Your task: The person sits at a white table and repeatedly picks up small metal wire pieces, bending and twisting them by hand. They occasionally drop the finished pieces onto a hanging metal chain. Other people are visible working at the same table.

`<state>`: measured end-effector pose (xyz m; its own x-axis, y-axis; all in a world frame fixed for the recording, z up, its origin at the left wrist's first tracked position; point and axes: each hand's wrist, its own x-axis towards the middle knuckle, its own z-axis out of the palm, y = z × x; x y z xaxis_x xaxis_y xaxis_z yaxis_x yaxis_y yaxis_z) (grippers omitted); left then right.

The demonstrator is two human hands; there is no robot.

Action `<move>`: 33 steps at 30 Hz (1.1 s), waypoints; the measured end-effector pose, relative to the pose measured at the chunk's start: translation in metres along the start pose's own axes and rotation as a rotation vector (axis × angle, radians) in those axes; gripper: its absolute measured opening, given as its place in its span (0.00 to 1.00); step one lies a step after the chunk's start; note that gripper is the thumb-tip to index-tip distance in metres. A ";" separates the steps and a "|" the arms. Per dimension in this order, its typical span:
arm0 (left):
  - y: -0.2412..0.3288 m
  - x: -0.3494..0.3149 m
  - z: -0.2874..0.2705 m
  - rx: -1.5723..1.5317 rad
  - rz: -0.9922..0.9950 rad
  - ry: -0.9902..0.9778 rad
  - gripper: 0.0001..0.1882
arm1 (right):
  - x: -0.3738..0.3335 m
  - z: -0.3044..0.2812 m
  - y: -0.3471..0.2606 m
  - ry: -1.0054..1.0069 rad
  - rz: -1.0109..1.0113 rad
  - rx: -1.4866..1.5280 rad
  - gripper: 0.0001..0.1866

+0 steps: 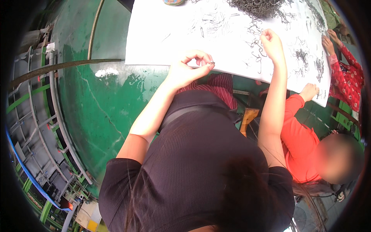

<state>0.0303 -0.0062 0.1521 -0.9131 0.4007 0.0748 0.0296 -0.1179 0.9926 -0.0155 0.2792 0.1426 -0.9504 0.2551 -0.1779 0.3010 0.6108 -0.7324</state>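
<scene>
Left hand [194, 63] just above the table's [152, 46] near edge, toward the near left corner. Grip: thumb and forefinger pressed together, pinching a small dark piece [212, 63] whose tip shows past the fingertips; its full shape is hidden.

Right hand [273, 43] farther in from the near edge, over the right half of the table. Fingers curled inward, thumb close to them; cannot tell whether anything is pinched there. Just beside it, a straggling row of loose dark hooks [257, 50], running toward the near edge.

Dense hook pile [257, 7] toward the far edge. Left of it, a spread of thin slivers [214, 23], mostly straight. Smaller dark cluster [302, 55] toward the right edge. Co-worker's hand [309, 92] by the near right corner.

Handling, my judgement: hooks look like thin bent wire, so very light, stiff, hard to crush. Smooth and narrow, likely to roll or slip between fingertips. Pile probably tangles; easier to take a separate one, by its straight part, clear of the curved end.
</scene>
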 end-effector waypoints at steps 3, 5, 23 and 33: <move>-0.003 0.007 -0.004 0.184 0.096 -0.074 0.04 | -0.044 0.017 -0.028 -0.015 -0.090 -0.077 0.03; -0.006 0.008 -0.006 0.258 0.126 -0.114 0.04 | -0.065 0.028 -0.045 -0.136 -0.089 0.262 0.03; -0.005 0.001 0.003 0.268 0.010 -0.239 0.06 | -0.116 0.072 -0.057 -0.322 -0.040 0.924 0.07; -0.007 0.005 0.000 0.292 -0.046 -0.286 0.05 | -0.123 0.089 -0.057 0.068 -0.107 0.954 0.01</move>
<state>0.0254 -0.0035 0.1458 -0.7676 0.6408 0.0122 0.1428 0.1525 0.9779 0.0774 0.1465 0.1478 -0.9535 0.2947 -0.0629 -0.0054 -0.2255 -0.9742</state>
